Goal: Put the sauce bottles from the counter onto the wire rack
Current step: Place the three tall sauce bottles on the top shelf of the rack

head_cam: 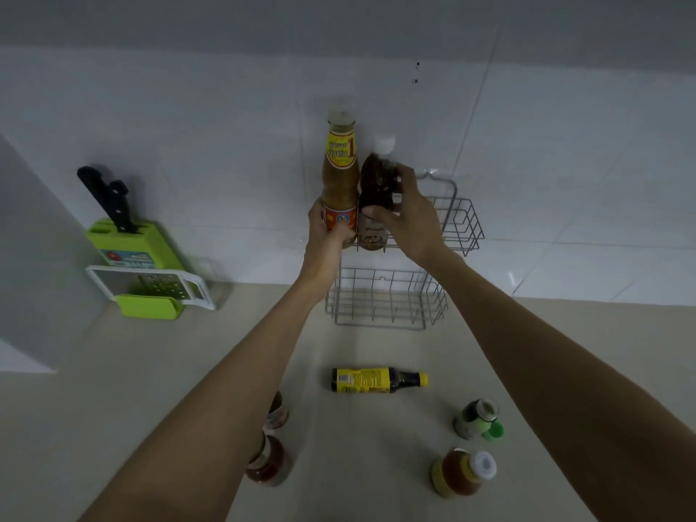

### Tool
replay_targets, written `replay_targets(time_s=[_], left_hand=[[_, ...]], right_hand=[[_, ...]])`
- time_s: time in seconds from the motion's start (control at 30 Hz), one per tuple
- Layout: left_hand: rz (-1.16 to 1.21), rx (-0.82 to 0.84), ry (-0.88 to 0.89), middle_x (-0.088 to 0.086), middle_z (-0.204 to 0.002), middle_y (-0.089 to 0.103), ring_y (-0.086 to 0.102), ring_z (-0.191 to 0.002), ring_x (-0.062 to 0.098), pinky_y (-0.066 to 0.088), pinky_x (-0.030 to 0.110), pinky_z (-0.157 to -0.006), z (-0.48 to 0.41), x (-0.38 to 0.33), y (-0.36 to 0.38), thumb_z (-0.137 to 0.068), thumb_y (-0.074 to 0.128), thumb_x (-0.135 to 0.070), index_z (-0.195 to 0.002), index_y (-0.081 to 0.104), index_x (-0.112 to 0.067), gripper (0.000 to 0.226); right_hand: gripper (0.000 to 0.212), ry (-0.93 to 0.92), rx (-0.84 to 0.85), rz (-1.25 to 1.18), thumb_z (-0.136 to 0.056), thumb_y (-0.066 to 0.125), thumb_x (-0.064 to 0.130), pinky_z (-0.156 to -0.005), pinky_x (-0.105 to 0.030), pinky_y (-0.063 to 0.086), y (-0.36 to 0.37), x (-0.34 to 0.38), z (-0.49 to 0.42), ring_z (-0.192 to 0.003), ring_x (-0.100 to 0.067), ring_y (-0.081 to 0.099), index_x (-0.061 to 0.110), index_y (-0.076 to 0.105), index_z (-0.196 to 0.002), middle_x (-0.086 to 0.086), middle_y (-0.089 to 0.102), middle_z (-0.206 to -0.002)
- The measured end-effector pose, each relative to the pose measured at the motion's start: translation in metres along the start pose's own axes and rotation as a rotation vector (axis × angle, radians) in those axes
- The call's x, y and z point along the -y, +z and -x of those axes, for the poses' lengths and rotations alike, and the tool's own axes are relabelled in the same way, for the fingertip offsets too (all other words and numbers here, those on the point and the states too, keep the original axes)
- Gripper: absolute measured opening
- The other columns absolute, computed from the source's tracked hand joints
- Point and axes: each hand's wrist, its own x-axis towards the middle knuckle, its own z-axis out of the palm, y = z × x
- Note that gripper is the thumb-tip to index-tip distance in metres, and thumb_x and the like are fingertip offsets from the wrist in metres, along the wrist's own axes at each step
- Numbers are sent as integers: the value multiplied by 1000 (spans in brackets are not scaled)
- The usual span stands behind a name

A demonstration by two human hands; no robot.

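Note:
A two-tier wire rack [461,224] hangs on the tiled wall. In its upper basket stand a tall orange-brown sauce bottle [340,175] and a dark sauce bottle [376,190], side by side at the left end. My left hand [327,235] grips the base of the orange-brown bottle. My right hand [410,216] wraps around the dark bottle. The lower basket [384,299] holds nothing. On the counter a dark bottle with a yellow label [376,379] lies on its side. Other bottles stand near it: a green-capped one [476,420], a white-capped one [461,472] and two red-sauce ones [269,465], partly hidden by my left arm.
At the left stand a green knife block [128,243] with black-handled knives and a green-and-white grater [154,290]. A white wall panel juts out at the far left. The beige counter [376,446] runs from the tiled wall toward me.

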Motion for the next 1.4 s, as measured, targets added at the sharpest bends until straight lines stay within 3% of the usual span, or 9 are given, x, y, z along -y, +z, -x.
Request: replay_targets(time_s=[0.2, 0.4, 0.5, 0.73, 0.83, 0.93, 1.1, 1.23, 1.4], left_hand=[[-15, -182, -82, 0, -161, 19, 27, -143, 15, 25, 24, -107, 24, 14, 5, -99, 38, -25, -154, 12, -22, 61], [-376, -238, -243, 7, -153, 36, 35, -140, 21, 26, 20, -107, 93, 110, 9, -97, 46, -8, -148, 29, -10, 54], [-577, -46, -364, 14, -157, 28, 27, -145, 27, 23, 33, -118, 113, 158, 6, -92, 52, -2, -150, 23, -5, 65], [-929, 296, -322, 16, -163, 2, -6, -150, 32, 4, 41, -122, 121, 181, -6, -95, 51, -9, -152, 6, -3, 73], [-947, 384, -292, 17, -153, 32, 24, -144, 36, 21, 43, -117, 114, 173, -6, -88, 61, -21, -148, 26, -9, 71], [-746, 333, -284, 10, -109, 63, 60, -94, 26, 44, 29, -71, 112, 155, -1, -83, 66, -22, -120, 45, -14, 43], [-540, 69, -18, 4, -99, 58, 57, -87, 17, 43, 24, -64, 116, 120, 12, -87, 64, -14, -108, 39, -24, 34], [-527, -76, 151, 7, -105, 55, 55, -92, 19, 48, 29, -73, 110, 88, 20, -86, 65, -8, -118, 42, -16, 39], [-592, 3, 282, 9, -132, 39, 35, -117, 8, 41, 27, -97, 98, 60, 28, -82, 65, 1, -141, 28, -9, 70]], right_hand=[[63, -124, -281, 43, -93, 55, 20, -112, -37, 33, 19, -21, 60, -137, -26, 36, 10, 25, -147, -12, 35, -149], [73, 77, 815, 613, -83, 66, 24, -110, -42, 32, 53, -117, 152, -134, -32, 40, 13, 30, -146, -13, 41, -148], [76, 129, 944, 683, -81, 72, 33, -103, -43, 37, 69, -136, 173, -130, -32, 42, 15, 32, -143, -11, 44, -145], [52, -263, 733, 916, -75, 75, 18, -71, -33, 51, 68, -135, 166, -103, -25, 62, 22, 56, -123, -1, 63, -117], [40, -627, 468, 837, -69, 76, 6, -82, -34, 55, 51, -134, 155, -92, -23, 67, 22, 67, -105, 0, 71, -102], [35, -829, 255, 705, -87, 51, 0, -108, -42, 42, 28, -120, 144, -120, -28, 58, 16, 65, -116, -8, 66, -123], [65, -307, -43, 219, -83, 61, 9, -121, -43, 18, 8, -75, 139, -147, -30, 18, 6, 34, -142, -19, 28, -154], [58, 103, 115, -384, -82, 66, 35, -110, -47, 40, -6, -36, 133, -130, -12, 48, 20, 46, -134, 3, 54, -137], [40, 39, 79, -421, -83, 73, 20, -88, -50, 56, -26, -1, 113, -109, -20, 64, 17, 54, -119, 0, 65, -117]])
